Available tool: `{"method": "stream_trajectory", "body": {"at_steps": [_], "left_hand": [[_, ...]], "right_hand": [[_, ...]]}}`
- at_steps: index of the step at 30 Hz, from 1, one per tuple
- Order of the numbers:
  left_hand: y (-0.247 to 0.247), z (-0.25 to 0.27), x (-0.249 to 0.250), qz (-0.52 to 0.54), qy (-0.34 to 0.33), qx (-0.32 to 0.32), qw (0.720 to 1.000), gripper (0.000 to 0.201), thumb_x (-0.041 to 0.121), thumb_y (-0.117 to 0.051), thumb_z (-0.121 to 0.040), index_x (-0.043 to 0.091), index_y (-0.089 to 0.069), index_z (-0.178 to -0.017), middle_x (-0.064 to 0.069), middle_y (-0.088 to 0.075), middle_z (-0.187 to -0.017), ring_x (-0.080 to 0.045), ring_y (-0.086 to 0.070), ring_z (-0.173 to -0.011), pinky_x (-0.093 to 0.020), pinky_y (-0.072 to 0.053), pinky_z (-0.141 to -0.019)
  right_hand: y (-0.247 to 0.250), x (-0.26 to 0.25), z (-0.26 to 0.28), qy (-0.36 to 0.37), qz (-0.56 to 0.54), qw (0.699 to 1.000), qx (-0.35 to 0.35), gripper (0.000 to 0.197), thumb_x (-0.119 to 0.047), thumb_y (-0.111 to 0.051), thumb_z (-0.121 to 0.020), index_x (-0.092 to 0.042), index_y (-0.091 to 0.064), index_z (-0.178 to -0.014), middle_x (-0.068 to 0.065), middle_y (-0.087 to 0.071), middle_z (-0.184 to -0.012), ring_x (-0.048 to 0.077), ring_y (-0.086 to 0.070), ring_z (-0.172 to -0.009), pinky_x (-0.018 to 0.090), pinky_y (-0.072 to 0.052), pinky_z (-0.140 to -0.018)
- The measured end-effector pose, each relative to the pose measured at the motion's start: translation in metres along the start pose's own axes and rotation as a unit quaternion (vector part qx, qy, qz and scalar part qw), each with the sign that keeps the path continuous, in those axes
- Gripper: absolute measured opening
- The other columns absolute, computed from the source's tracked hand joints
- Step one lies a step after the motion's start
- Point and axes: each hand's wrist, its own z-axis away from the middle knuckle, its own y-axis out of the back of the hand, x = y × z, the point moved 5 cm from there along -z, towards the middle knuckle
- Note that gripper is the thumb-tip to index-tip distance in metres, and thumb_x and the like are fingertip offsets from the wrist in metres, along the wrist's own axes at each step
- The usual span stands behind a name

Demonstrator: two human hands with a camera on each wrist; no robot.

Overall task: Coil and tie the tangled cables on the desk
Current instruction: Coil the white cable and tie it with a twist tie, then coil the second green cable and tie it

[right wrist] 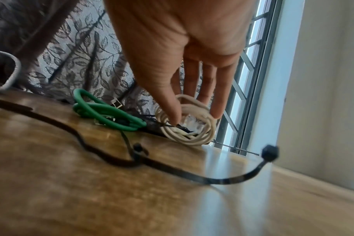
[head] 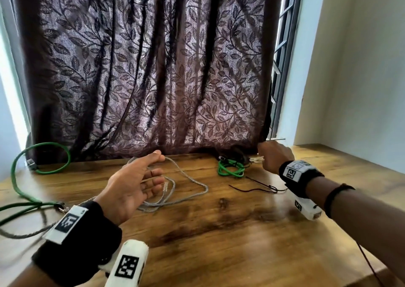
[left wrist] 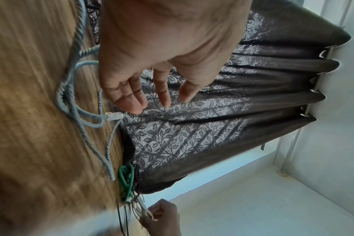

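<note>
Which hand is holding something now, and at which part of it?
The right hand holds the white coiled cable by the upper part of its loops. The left hand is open above the grey cable, holding nothing.

Left hand (left wrist: 162, 52) hovers over the wooden counter (left wrist: 30, 111), fingers (left wrist: 131, 102) straight and spread, holding nothing. Grey braided cable (left wrist: 75, 102) lies looped beneath it, clear plug (left wrist: 115, 115) just below the fingertips. Coiled green cable (left wrist: 126, 180) sits by the dark leaf-print curtain (left wrist: 212, 127). Right hand (left wrist: 162, 218) pinches white cable (left wrist: 140, 209) at the counter edge.
</note>
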Motion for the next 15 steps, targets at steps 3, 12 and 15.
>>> {"method": "stream_trajectory", "body": {"at_steps": [3,12,15], "left_hand": [[0.001,-0.001,0.001,-0.001,0.001,0.001,1.000,0.035,0.045,-0.074,-0.090,0.017,-0.079,-0.110,-0.011,-0.065,-0.104,-0.022,-0.065,-0.084,-0.031,-0.056,-0.066],[0.001,0.002,0.003,0.007,0.010,0.003,1.000,0.033,0.044,-0.074,-0.091,0.016,-0.079,-0.108,-0.011,-0.066,-0.103,-0.023,-0.065,-0.086,-0.032,-0.055,-0.067],[0.002,0.004,0.008,0.015,0.013,0.009,1.000,0.032,0.043,-0.071,-0.094,0.016,-0.077,-0.110,-0.011,-0.065,-0.104,-0.023,-0.064,-0.089,-0.030,-0.055,-0.070]], "right_hand": [[-0.017,0.010,-0.005,0.004,-0.048,0.997,-0.056,0.017,-0.017,-0.077,-0.080,-0.024,-0.064,-0.088,0.010,-0.071,-0.103,0.034,-0.068,-0.093,0.033,-0.049,-0.071],[-0.020,0.005,0.003,0.077,-0.029,0.991,-0.103,0.014,-0.018,-0.072,-0.080,-0.014,-0.077,-0.093,0.010,-0.074,-0.101,0.033,-0.069,-0.094,0.039,-0.057,-0.079],[-0.004,-0.012,0.008,0.113,-0.031,0.989,-0.089,0.015,-0.021,-0.071,-0.081,-0.014,-0.078,-0.093,0.007,-0.076,-0.097,0.030,-0.071,-0.091,0.038,-0.057,-0.076]]}}
